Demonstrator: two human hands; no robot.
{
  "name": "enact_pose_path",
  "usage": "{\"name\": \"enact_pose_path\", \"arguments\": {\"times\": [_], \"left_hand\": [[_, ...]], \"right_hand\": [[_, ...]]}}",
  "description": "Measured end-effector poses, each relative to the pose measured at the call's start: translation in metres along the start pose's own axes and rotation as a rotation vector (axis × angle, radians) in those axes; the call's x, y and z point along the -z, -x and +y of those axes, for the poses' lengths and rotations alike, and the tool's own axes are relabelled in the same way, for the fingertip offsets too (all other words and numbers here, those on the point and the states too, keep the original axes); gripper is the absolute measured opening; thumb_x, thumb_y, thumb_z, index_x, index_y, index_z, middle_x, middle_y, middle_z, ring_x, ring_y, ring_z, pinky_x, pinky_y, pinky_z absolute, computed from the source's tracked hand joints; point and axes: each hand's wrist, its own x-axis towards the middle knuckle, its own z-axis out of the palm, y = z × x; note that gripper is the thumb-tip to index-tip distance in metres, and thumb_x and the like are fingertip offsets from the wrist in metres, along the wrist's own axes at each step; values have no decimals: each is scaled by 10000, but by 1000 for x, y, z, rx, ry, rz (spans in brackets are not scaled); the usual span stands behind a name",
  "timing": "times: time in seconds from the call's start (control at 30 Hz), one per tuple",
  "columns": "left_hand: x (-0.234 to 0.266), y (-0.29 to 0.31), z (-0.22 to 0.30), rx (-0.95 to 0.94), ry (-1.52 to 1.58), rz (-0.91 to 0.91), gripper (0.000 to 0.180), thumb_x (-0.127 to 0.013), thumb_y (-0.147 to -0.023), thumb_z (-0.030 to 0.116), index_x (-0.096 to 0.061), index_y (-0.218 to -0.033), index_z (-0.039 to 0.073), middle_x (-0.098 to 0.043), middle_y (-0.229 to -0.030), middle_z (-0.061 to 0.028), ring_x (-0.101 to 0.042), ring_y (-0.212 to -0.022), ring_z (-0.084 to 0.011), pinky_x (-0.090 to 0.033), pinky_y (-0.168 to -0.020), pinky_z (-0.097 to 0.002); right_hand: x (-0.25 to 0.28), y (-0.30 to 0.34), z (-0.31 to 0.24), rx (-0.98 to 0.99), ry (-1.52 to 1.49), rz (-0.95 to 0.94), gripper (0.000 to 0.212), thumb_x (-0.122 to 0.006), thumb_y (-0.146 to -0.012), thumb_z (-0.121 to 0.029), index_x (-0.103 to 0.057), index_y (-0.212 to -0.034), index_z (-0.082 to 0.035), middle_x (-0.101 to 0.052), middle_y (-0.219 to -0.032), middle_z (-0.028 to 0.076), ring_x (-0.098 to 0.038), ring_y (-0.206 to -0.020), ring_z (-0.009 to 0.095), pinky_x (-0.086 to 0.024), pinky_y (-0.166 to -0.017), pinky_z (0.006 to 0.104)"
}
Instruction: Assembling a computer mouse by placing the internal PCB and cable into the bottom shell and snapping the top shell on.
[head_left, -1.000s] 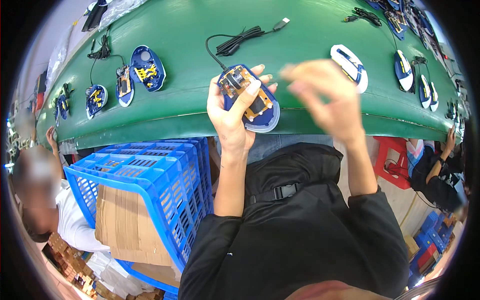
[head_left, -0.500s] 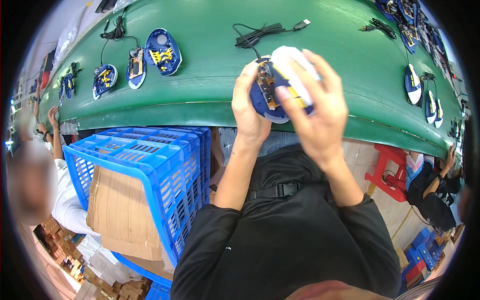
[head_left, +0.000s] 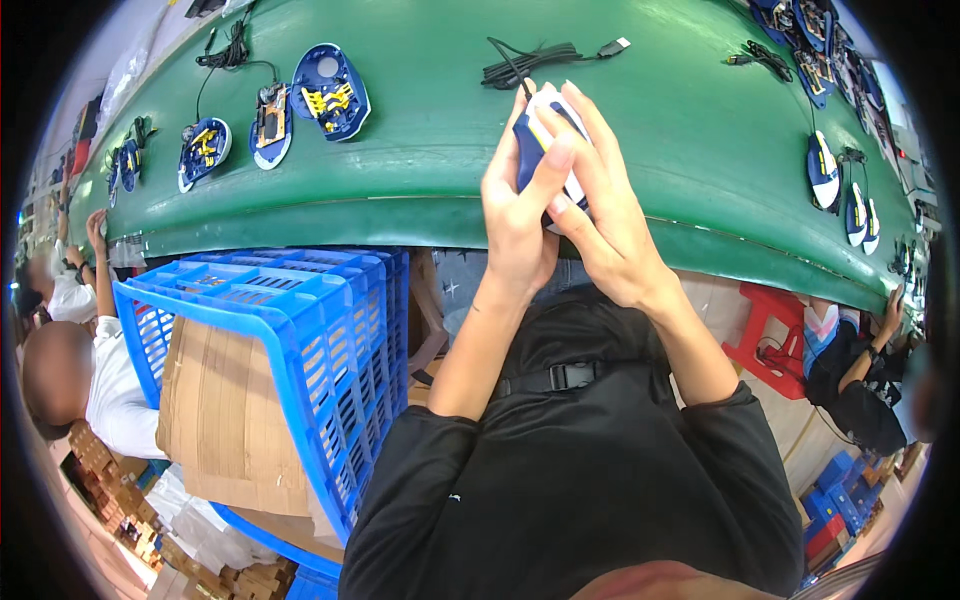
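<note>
Between my two hands sits a blue and white computer mouse (head_left: 528, 150), its top shell lying over the base. My left hand (head_left: 515, 205) wraps its left side, thumb across the top. My right hand (head_left: 605, 210) presses on its right side, with fingers closed over the white shell, hiding much of it. From the front end of the mouse a black cable runs to a bundled USB cable (head_left: 530, 66) on the green table (head_left: 420, 130).
To the left on the table lie an opened mouse shell (head_left: 330, 92), a mouse base with circuit board (head_left: 271, 128) and another opened mouse (head_left: 204, 152). Closed mice (head_left: 823, 170) lie at right. A blue crate (head_left: 290, 335) with cardboard stands below left; a red stool (head_left: 765, 345) is at right.
The white top shell, held apart from the base with the circuit board showing, now covers it. My hands have closed together around the mouse, and it has turned.
</note>
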Motion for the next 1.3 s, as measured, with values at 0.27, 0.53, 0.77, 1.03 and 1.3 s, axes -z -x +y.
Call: {"name": "enact_pose_path", "arguments": {"times": [0.27,0.53,0.77,1.03,1.3], "left_hand": [[22,-16,10,-13,-6,19,575,-505,-916,326,-458,-1335,-65,-534,-1331,-238,-559,-1209,-333,-467,-1022,-435],[45,-23,15,71,315,-246,375,-715,-728,39,-582,-1075,-12,-675,-1002,-207,-663,-986,-349,-526,-935,-504],[36,-27,18,60,-151,-155,404,-682,-844,150,-536,-1193,6,-628,-1120,-184,-621,-1056,-281,-492,-959,-439],[63,-30,94,-602,-1069,456,292,-720,-841,42,-605,-1107,13,-680,-892,-60,-633,-819,-138,-495,-768,-281],[130,-68,164,-627,-1864,924,487,-672,-827,200,-548,-1202,-85,-580,-1190,-268,-523,-1131,-407,-396,-998,-465]], "right_hand": [[0,16,-21,-599,-679,200,731,-725,-822,3,-332,-1438,8,-498,-1371,261,-572,-1198,221,-524,-941,334],[21,11,-35,-242,-108,182,768,-863,-668,-79,-456,-1317,-19,-718,-1020,161,-708,-967,255,-555,-860,323],[28,10,-18,-239,2,187,515,-880,-678,-161,-649,-1097,29,-710,-980,119,-672,-847,147,-532,-776,280],[243,70,94,-847,-142,653,448,-661,-922,-267,-593,-1301,-37,-654,-1171,39,-619,-1055,154,-468,-904,306],[64,-38,12,-98,675,506,289,-699,-832,-130,-704,-1120,-104,-703,-1103,76,-654,-1011,242,-493,-908,345]]}}
